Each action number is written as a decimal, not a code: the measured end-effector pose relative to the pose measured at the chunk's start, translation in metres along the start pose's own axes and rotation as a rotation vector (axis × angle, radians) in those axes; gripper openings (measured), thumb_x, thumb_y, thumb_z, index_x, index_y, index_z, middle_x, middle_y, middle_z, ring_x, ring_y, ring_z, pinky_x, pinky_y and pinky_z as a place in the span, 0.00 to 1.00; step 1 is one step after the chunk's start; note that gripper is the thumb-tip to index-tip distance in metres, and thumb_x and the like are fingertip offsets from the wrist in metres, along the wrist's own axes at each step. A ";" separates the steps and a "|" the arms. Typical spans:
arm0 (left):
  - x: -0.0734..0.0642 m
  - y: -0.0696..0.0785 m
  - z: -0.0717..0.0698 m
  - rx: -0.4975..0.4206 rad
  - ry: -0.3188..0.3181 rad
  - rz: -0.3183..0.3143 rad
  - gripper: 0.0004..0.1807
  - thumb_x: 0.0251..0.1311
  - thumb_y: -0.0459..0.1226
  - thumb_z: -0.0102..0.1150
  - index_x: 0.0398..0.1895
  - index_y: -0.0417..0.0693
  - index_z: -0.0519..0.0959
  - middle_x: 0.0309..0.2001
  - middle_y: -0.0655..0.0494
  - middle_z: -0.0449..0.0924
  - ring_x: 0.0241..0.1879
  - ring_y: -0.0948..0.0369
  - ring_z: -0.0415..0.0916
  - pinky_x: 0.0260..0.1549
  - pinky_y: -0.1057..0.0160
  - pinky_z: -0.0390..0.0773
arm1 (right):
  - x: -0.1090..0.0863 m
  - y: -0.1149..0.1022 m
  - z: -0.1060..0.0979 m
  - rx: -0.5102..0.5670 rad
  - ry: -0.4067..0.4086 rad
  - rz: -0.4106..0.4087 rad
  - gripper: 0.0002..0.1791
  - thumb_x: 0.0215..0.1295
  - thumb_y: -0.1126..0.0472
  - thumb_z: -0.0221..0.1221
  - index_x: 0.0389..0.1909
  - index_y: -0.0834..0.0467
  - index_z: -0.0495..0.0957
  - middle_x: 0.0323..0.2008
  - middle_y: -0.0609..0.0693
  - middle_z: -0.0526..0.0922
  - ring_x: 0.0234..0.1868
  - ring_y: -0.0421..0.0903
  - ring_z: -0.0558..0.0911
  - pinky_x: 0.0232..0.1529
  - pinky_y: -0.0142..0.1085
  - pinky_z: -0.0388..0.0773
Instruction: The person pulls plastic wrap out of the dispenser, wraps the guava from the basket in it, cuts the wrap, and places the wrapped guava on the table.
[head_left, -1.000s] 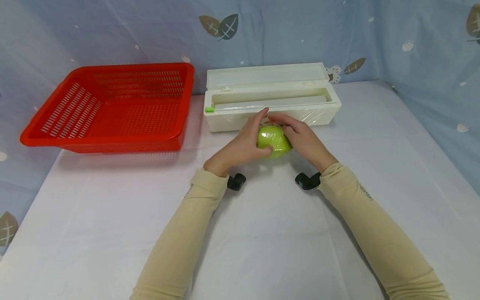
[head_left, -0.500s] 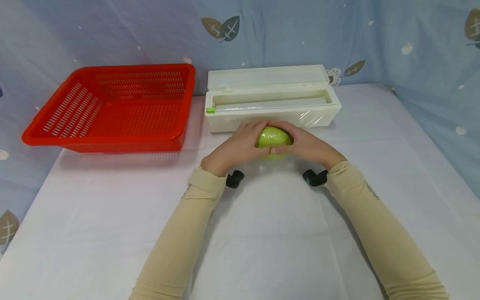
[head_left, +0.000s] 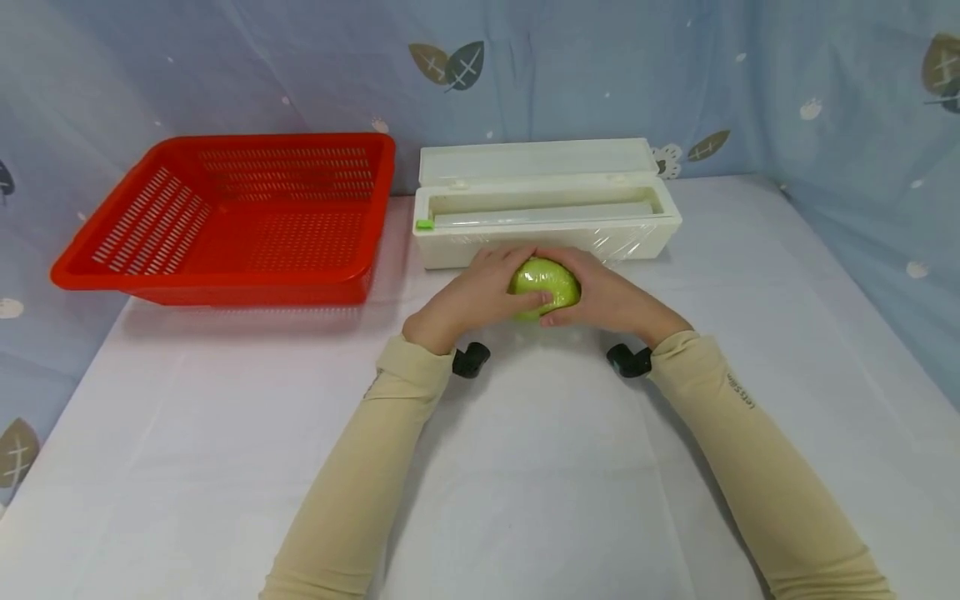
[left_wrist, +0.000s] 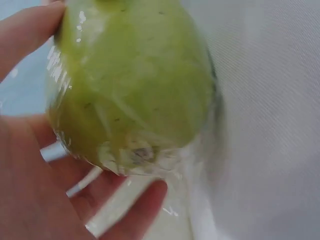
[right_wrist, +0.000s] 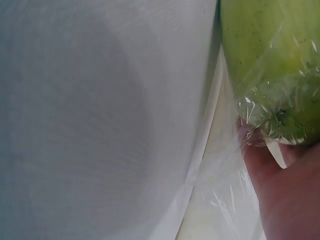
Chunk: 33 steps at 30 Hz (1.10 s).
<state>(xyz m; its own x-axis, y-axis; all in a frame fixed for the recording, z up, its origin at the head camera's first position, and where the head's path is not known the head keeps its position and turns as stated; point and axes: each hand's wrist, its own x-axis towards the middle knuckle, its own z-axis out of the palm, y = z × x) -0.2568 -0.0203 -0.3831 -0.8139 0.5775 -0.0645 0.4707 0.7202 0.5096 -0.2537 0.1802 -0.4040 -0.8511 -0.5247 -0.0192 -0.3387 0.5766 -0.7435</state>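
A green pear-like fruit point(head_left: 542, 279) covered in shiny cling film point(right_wrist: 255, 112) is between my two hands, in front of the white box. My left hand point(head_left: 480, 292) grips its left side, thumb across the near face. From the right, my right hand point(head_left: 611, 296) holds it, thumb on the lower near side. In the left wrist view, the fruit's dark blossom end point(left_wrist: 142, 154) shows through creased film, and the left fingers point(left_wrist: 145, 200) spread around that end. The right wrist view shows gathered film at the fruit's end, touching the right fingers.
Behind the hands stands a white cling film dispenser point(head_left: 450, 250), lid point(head_left: 536, 162) raised, with a white roll point(head_left: 540, 215) inside and a green slider point(head_left: 424, 225) at its left. A red plastic basket point(head_left: 247, 292) is at the left on a white tablecloth point(head_left: 540, 483).
My right hand has shifted from fingertips at the fruit's top to a hold around its right side, thumb in front. The fruit has turned slightly; the left hand stays on it.
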 end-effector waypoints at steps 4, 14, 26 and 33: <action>0.000 -0.002 0.003 -0.047 0.031 -0.018 0.34 0.50 0.64 0.48 0.54 0.54 0.66 0.44 0.62 0.71 0.43 0.61 0.65 0.45 0.61 0.60 | -0.003 0.001 0.000 -0.040 0.018 0.031 0.47 0.39 0.43 0.68 0.63 0.41 0.57 0.58 0.44 0.58 0.52 0.43 0.60 0.49 0.42 0.61; -0.005 -0.016 -0.006 -0.078 0.131 -0.124 0.30 0.52 0.66 0.40 0.48 0.59 0.72 0.39 0.65 0.74 0.37 0.66 0.69 0.35 0.63 0.70 | -0.004 0.001 -0.004 -0.088 0.008 0.089 0.48 0.38 0.38 0.67 0.63 0.39 0.56 0.59 0.44 0.59 0.55 0.44 0.59 0.51 0.46 0.60; -0.010 -0.031 -0.019 0.007 0.659 -0.340 0.17 0.59 0.46 0.48 0.48 0.50 0.69 0.38 0.53 0.71 0.40 0.57 0.66 0.33 0.61 0.69 | -0.003 -0.002 -0.004 -0.119 0.011 0.095 0.50 0.37 0.38 0.67 0.64 0.41 0.55 0.58 0.45 0.58 0.56 0.45 0.58 0.53 0.47 0.59; -0.009 -0.040 -0.016 0.092 0.661 -0.488 0.30 0.59 0.54 0.42 0.59 0.47 0.58 0.48 0.48 0.70 0.46 0.52 0.68 0.38 0.55 0.71 | -0.002 0.001 -0.003 -0.105 0.011 0.079 0.50 0.36 0.36 0.66 0.64 0.42 0.56 0.59 0.46 0.57 0.57 0.45 0.57 0.54 0.47 0.59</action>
<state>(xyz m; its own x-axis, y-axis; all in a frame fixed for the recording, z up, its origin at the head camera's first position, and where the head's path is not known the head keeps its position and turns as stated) -0.2738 -0.0604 -0.3891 -0.9531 -0.1328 0.2720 0.0150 0.8768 0.4806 -0.2533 0.1836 -0.4027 -0.8810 -0.4683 -0.0675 -0.3098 0.6789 -0.6656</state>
